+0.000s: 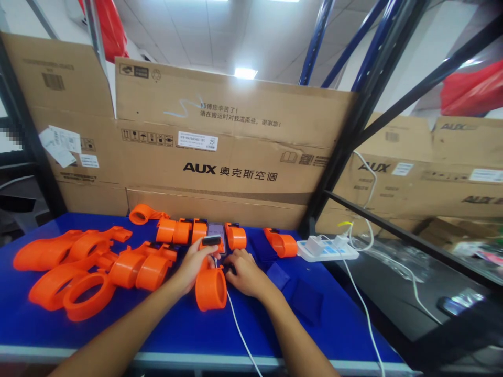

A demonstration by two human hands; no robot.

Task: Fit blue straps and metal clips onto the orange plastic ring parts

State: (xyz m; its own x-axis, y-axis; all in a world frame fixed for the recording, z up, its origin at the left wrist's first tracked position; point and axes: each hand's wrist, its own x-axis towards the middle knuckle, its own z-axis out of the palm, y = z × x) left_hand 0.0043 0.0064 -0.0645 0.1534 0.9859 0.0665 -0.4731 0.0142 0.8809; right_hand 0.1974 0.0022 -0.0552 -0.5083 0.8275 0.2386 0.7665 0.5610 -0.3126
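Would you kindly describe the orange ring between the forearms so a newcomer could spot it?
Facing the big AUX carton, look at the blue table and find the left forearm and right forearm. The orange ring is between them, near the left hand. It alone sits there; the other orange rings are left of them or nearer the carton.

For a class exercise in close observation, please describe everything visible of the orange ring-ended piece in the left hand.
The orange ring-ended piece looks like smooth plastic. Its lower end is a wide, hollow ring, opening toward the picture's right; a black block sits at its upper end. The left hand grips the upper part, hiding much of the middle. A white cable appears to pass behind the ring. Whether it touches the blue tabletop is unclear.
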